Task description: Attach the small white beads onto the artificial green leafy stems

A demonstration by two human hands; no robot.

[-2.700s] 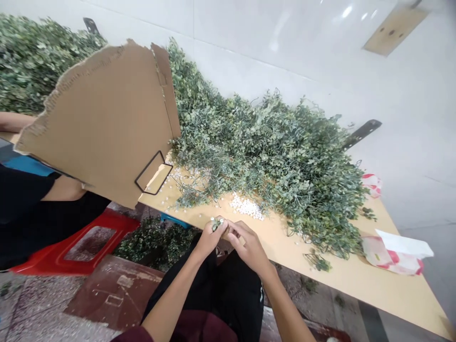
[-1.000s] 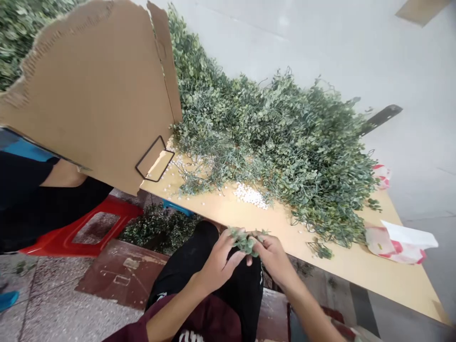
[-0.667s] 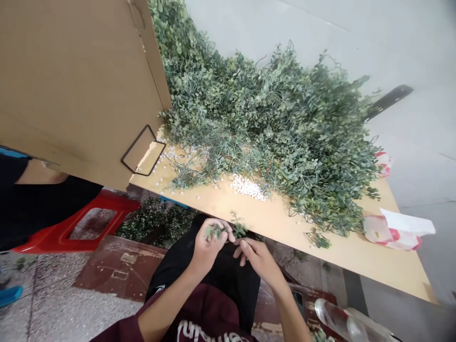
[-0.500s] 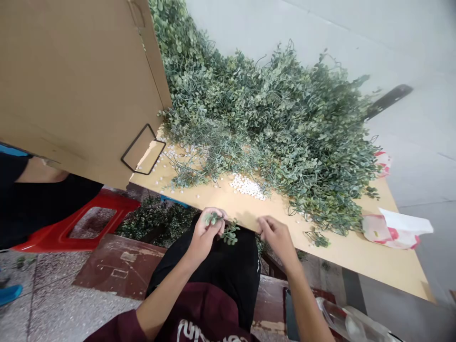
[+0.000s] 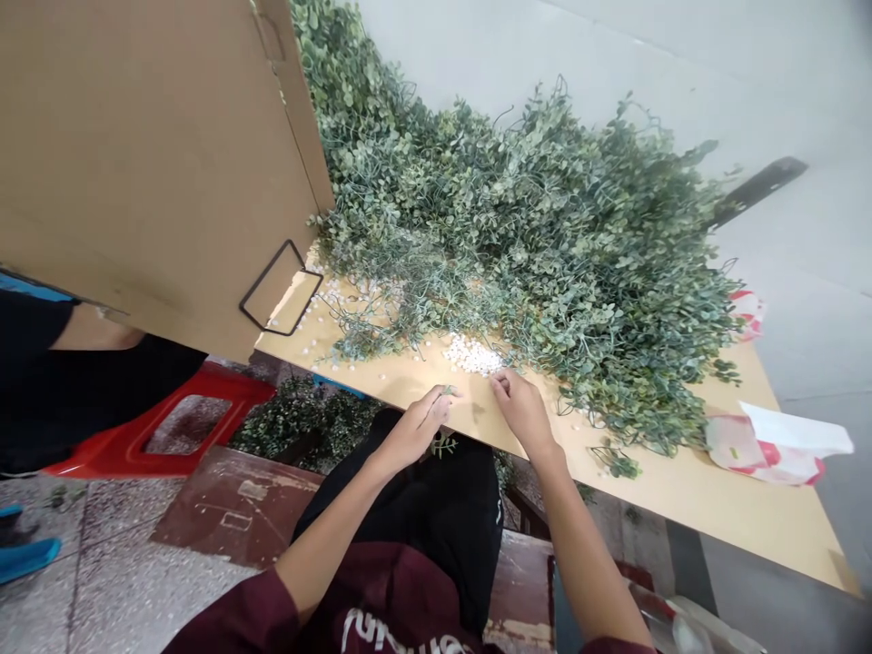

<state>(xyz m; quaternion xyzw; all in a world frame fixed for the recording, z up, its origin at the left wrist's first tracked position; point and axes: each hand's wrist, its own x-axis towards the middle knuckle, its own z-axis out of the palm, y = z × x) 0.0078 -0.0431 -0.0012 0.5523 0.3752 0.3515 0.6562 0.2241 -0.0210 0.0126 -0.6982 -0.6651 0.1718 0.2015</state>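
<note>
My left hand (image 5: 417, 425) is closed around an artificial leaf sprig (image 5: 444, 444) at the table's front edge. Small green leaves poke out above and below the fingers, while the rest of the stem is hidden. My right hand (image 5: 521, 406) is at the near side of a small heap of white bead-like pieces (image 5: 470, 352), thumb and fingertips pressed together. Whatever those fingertips may hold is too small or covered to make out. Behind both hands spreads a large pile of artificial greenery (image 5: 545, 236) with thin, tangled stems.
A cardboard sheet (image 5: 150, 163) stands at the left beside a black wire frame (image 5: 281, 289). On the table (image 5: 736, 509), a pink-and-white packet (image 5: 763, 445) lies at the right. A red stool (image 5: 204, 413) and another person's arm (image 5: 95, 329) are at the left.
My right hand has moved forward to the edge of the white heap. My left hand, with the leaf sprig, has shifted slightly right and forward and turned more over it.
</note>
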